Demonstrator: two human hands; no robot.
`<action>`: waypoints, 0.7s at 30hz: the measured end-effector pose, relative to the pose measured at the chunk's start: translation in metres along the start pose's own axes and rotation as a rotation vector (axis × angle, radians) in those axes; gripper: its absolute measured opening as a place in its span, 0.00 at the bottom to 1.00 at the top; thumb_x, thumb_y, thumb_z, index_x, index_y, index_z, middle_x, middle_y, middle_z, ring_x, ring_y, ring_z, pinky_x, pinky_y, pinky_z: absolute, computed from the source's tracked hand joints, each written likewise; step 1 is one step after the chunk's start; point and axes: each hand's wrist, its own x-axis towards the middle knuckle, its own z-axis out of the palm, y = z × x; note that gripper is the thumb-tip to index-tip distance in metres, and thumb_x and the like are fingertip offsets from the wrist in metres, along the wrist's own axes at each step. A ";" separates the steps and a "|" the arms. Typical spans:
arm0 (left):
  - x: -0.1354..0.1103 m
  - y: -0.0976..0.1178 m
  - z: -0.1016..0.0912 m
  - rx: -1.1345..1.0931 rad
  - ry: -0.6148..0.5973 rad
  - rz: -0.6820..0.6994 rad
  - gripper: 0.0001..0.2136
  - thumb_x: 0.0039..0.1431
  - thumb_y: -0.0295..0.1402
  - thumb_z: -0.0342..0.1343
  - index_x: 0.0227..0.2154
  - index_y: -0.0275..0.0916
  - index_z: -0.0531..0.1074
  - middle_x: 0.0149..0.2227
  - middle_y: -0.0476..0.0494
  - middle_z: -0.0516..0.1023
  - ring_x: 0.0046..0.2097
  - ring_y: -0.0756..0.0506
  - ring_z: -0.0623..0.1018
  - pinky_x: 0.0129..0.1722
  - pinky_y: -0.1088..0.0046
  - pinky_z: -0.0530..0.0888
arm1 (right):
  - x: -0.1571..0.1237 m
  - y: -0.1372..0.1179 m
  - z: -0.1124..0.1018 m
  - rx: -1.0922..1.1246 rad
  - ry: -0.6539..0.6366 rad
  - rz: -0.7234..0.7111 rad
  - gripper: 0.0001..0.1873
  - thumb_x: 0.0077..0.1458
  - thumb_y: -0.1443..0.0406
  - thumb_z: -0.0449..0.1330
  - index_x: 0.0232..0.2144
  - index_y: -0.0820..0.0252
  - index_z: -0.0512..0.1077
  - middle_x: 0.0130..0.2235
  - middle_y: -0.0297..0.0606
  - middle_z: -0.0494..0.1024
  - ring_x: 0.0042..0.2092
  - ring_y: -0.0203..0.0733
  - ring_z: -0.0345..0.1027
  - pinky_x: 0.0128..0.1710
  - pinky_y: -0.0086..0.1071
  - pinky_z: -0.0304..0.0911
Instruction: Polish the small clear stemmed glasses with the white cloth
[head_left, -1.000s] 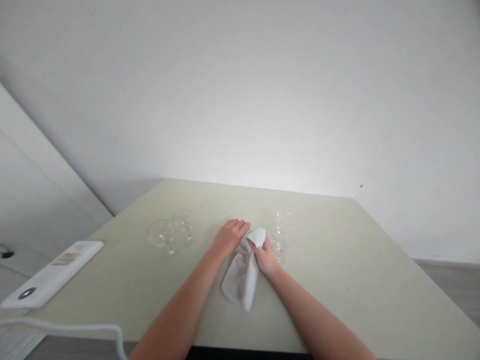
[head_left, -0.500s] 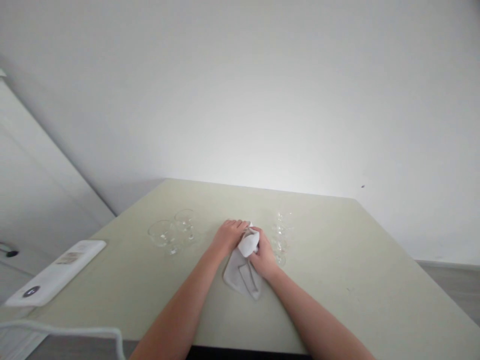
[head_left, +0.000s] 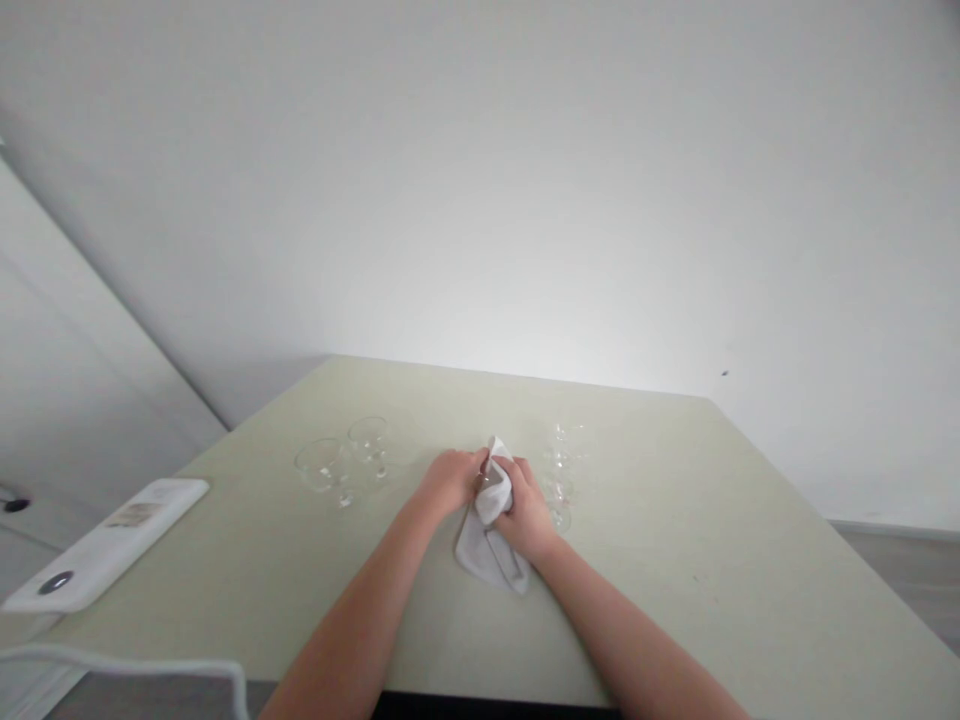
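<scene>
My right hand (head_left: 529,515) is wrapped round a bunched pale grey cloth (head_left: 491,555), whose lower end hangs down to the table. Facing it, my left hand (head_left: 450,480) is closed at the cloth's left side. Between the two hands shows a bit of a clear glass (head_left: 485,479), partly covered by the cloth; most of it is hidden. On the left of the table stand two clear stemmed glasses, a nearer one (head_left: 321,466) and a farther one (head_left: 369,436). Just right of my right hand, several clear glasses (head_left: 559,475) form a row, faint against the tabletop.
The pale table (head_left: 660,560) meets a grey-white wall (head_left: 525,200). A long white device (head_left: 112,545) with a label and round dark button lies at the left edge. A thick white cable or tube (head_left: 127,663) crosses the lower left corner.
My left hand has turned, with its fingers curled in more tightly. The cloth has shifted and its upper fold now stands higher between the hands. The glasses on the table have stayed put.
</scene>
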 end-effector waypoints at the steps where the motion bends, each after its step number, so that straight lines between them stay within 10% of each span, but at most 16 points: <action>1: 0.000 0.002 0.001 -0.006 -0.005 0.012 0.07 0.59 0.31 0.52 0.40 0.40 0.70 0.34 0.42 0.79 0.35 0.42 0.78 0.34 0.69 0.66 | 0.000 0.003 0.001 0.031 0.007 0.016 0.33 0.43 0.72 0.60 0.54 0.55 0.63 0.49 0.43 0.68 0.50 0.47 0.65 0.51 0.40 0.62; 8: 0.002 0.007 -0.002 0.047 0.239 0.155 0.05 0.62 0.29 0.49 0.38 0.40 0.68 0.37 0.41 0.77 0.43 0.42 0.75 0.45 0.64 0.66 | 0.002 0.015 0.007 0.307 0.110 0.201 0.13 0.55 0.62 0.57 0.43 0.56 0.64 0.38 0.37 0.74 0.39 0.43 0.69 0.41 0.36 0.67; 14: 0.000 0.001 -0.003 0.044 0.208 0.102 0.04 0.60 0.28 0.49 0.36 0.39 0.68 0.32 0.42 0.77 0.39 0.42 0.76 0.42 0.65 0.65 | 0.001 0.000 0.003 0.259 0.030 0.012 0.32 0.49 0.72 0.57 0.56 0.57 0.58 0.51 0.42 0.71 0.51 0.45 0.67 0.52 0.38 0.62; 21: 0.002 -0.003 -0.005 0.005 0.147 -0.199 0.06 0.60 0.29 0.48 0.39 0.41 0.68 0.31 0.43 0.79 0.36 0.43 0.78 0.37 0.68 0.65 | -0.006 0.005 0.008 0.257 0.125 0.072 0.30 0.59 0.63 0.53 0.63 0.58 0.52 0.55 0.45 0.68 0.57 0.46 0.62 0.59 0.44 0.57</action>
